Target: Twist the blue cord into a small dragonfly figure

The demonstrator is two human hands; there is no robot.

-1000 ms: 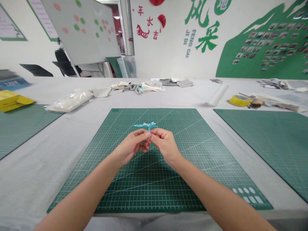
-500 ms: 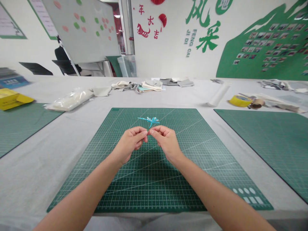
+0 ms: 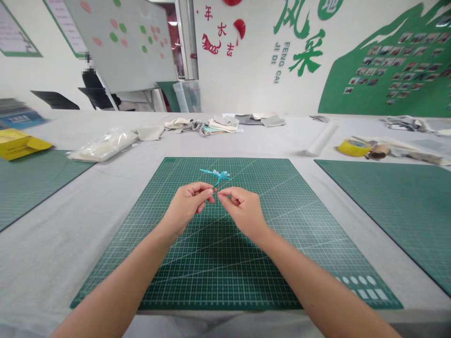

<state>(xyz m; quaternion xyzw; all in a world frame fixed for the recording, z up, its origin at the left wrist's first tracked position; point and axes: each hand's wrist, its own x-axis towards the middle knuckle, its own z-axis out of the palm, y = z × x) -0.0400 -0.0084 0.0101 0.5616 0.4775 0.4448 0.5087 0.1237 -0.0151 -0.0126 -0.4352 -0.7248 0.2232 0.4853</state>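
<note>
Over the middle of the green cutting mat (image 3: 225, 263), my left hand (image 3: 188, 206) and my right hand (image 3: 241, 209) meet fingertip to fingertip. Both pinch the thin stem of a small turquoise ribbon piece (image 3: 216, 175), whose loops and tails stick up just above my fingers. The remaining fingers of each hand are curled in. The lower end of the stem is hidden between my fingertips.
More green mats lie at the left (image 3: 28, 183) and right (image 3: 394, 206) on the grey tablecloth. A yellow box (image 3: 19, 144), a plastic bag (image 3: 102, 145), folded cloth pieces (image 3: 214, 124), a white roll (image 3: 320, 138) and yellow tape (image 3: 352, 147) sit along the far side.
The ribbon piece has risen a little above my fingers and my hands have shifted slightly away from me; the pinch grip stays the same.
</note>
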